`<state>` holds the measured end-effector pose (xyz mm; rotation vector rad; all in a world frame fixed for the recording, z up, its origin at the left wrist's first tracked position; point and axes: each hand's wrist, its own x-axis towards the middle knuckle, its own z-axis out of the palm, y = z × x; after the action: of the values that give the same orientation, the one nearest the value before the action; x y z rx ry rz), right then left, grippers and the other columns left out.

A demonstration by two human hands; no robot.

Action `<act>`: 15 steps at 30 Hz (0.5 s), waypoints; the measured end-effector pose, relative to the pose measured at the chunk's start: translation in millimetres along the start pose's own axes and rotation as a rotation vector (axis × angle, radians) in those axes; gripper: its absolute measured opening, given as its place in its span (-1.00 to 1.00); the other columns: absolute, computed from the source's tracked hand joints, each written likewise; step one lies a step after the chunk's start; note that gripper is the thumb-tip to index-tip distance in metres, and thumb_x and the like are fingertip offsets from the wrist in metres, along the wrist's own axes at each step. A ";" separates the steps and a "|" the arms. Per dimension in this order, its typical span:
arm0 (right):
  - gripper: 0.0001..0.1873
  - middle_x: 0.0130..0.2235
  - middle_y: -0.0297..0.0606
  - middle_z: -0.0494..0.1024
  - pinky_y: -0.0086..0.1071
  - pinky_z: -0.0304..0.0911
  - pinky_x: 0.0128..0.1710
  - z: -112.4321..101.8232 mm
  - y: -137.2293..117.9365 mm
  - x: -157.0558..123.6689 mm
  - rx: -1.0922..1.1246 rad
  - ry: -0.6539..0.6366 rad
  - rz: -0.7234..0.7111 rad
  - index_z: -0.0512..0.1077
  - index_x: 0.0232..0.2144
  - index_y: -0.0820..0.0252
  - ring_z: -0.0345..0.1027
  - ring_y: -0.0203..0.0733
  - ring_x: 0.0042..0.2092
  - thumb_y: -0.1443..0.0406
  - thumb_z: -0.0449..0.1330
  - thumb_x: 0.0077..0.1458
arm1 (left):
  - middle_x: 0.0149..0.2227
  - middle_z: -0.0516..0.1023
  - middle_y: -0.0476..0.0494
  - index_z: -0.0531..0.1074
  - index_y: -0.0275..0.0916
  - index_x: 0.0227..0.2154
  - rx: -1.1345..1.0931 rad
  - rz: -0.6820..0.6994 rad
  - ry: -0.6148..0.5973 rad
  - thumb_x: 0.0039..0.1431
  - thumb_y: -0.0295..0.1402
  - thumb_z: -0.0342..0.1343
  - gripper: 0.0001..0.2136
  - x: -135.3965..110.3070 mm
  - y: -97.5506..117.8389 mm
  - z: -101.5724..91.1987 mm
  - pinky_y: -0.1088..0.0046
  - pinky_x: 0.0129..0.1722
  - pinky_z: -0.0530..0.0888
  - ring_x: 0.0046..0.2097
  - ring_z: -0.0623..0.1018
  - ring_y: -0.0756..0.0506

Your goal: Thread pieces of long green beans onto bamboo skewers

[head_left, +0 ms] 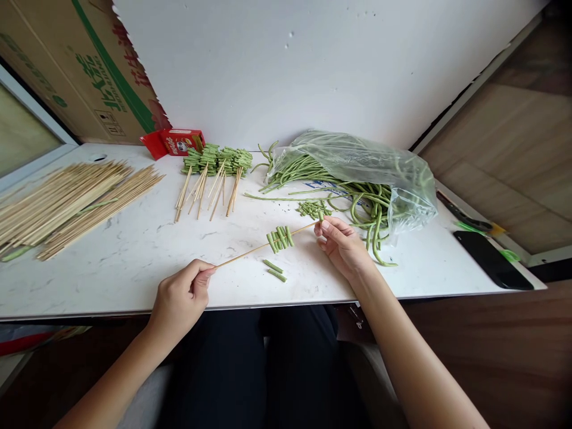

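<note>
My left hand (181, 296) pinches the near end of a bamboo skewer (245, 254) that slants up to the right above the white table (134, 250). Several short green bean pieces (280, 238) are threaded on its middle. My right hand (342, 244) is closed at the skewer's pointed tip, pinching a small green bean piece (320, 217) against it. Two loose bean pieces (274, 270) lie on the table just below the skewer. A small heap of cut bean pieces (314, 208) lies beyond my right hand.
Finished bean skewers (214, 173) lie fanned at the back. A big pile of bare skewers (67, 199) is at left. A plastic bag of long beans (357, 179) is at right. A black phone (491, 259), scissors (467, 217), a red box (181, 142) and a cardboard carton (80, 65) stand around.
</note>
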<state>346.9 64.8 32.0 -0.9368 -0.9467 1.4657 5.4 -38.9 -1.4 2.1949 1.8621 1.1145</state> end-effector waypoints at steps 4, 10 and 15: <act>-0.72 -0.35 -0.33 0.46 -0.43 0.15 -0.44 -2.6 1.5 0.6 0.024 -0.032 0.010 0.63 -0.32 0.05 0.32 -0.24 -0.24 0.06 0.54 0.02 | -0.57 0.48 0.08 0.54 -0.21 -0.33 -0.008 -0.005 0.008 0.40 -0.32 0.07 -0.80 0.7 -0.7 1.1 0.57 -0.47 0.35 -0.56 0.41 0.05; -0.66 -0.37 -0.33 0.47 -0.39 0.15 -0.44 1.2 0.7 0.6 -0.029 -0.005 0.021 0.60 -0.40 0.08 0.27 -0.27 -0.32 0.01 0.55 -0.03 | -0.55 0.52 0.06 0.54 -0.21 -0.33 -0.008 -0.009 0.005 0.40 -0.31 0.06 -0.79 1.6 -0.3 1.2 0.56 -0.47 0.36 -0.55 0.44 0.04; -0.64 -0.39 -0.32 0.47 -0.37 0.14 -0.47 8.6 5.3 -0.3 -0.068 0.100 -0.063 0.61 -0.44 0.07 0.23 -0.28 -0.37 -0.01 0.58 -0.10 | -0.55 0.52 0.06 0.54 -0.20 -0.34 0.012 0.002 0.016 0.39 -0.34 0.07 -0.80 1.1 -0.1 0.7 0.56 -0.47 0.36 -0.56 0.42 0.05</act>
<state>337.1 63.5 30.3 -1.0115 -0.9487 1.3290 5.7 -37.6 -1.5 2.2019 1.8783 1.1273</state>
